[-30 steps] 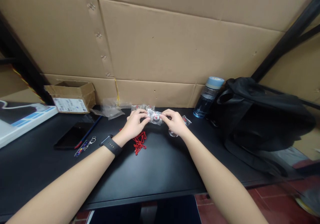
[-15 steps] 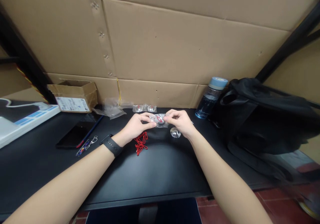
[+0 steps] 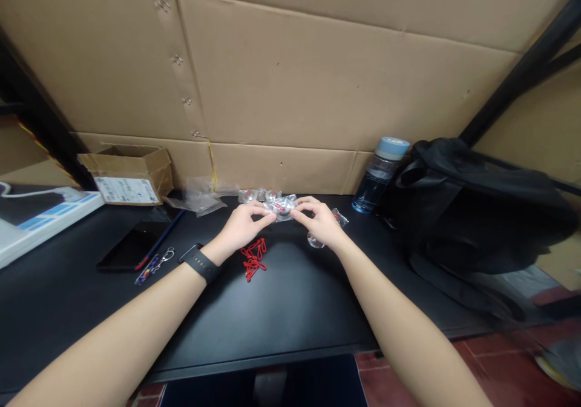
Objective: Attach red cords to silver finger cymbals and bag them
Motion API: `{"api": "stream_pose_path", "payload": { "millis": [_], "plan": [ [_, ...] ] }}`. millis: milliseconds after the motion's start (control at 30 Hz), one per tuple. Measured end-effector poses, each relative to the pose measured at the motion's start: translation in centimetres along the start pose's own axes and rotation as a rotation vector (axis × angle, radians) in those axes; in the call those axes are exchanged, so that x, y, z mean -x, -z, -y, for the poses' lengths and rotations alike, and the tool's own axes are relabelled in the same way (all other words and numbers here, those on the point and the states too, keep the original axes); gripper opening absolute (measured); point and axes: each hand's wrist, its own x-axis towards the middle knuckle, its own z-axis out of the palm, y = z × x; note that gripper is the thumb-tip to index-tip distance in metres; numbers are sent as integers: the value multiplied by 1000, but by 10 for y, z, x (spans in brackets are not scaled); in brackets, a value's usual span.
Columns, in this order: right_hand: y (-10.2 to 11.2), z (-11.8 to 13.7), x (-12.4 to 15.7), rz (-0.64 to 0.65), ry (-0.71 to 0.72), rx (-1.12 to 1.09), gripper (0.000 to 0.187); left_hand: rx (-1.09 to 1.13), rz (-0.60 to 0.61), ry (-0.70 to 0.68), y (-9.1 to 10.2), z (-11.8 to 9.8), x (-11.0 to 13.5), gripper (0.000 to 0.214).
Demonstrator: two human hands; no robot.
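My left hand (image 3: 246,222) and my right hand (image 3: 319,220) pinch opposite sides of a small clear plastic bag (image 3: 280,206). A shiny round thing and something red show inside it; its exact kind is unclear. Just behind it lie similar clear packets (image 3: 248,195) with red marks. Under my right hand sits a clear round disc-like thing (image 3: 314,241), partly covered. Beyond that hand's outer edge, another clear packet (image 3: 339,217) with a bit of red peeks out. Several red cord loops (image 3: 254,260) lie in a loose pile nearer me, beside my left wrist.
Along the left are a phone (image 3: 131,246), a pen, a keyring (image 3: 154,265), an open cardboard box (image 3: 131,174) and a white power strip (image 3: 54,222). Empty plastic bags (image 3: 200,196) lie by the cardboard wall. A water bottle (image 3: 379,174) and a black backpack (image 3: 481,207) stand right.
Both hands have lifted the bag slightly away from me and turned it, so it now overlaps the packets behind. A packet beyond my right hand has come into view.
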Motion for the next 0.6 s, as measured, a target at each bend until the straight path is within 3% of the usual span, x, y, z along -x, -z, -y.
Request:
{"api": "stream_pose_path", "payload": {
  "millis": [133,300,600],
  "plan": [
    [3,-6,-3,-137,-109,206,14,-466,94,-112,-2,2,6,36],
    [6,-17,-3,-103,-348,449,16,-579,342,-168,-10,8,11,53],
    [-4,-20,-2,-69,-369,608,24,-619,236,-260,-11,0,9,45]
  ]
}}
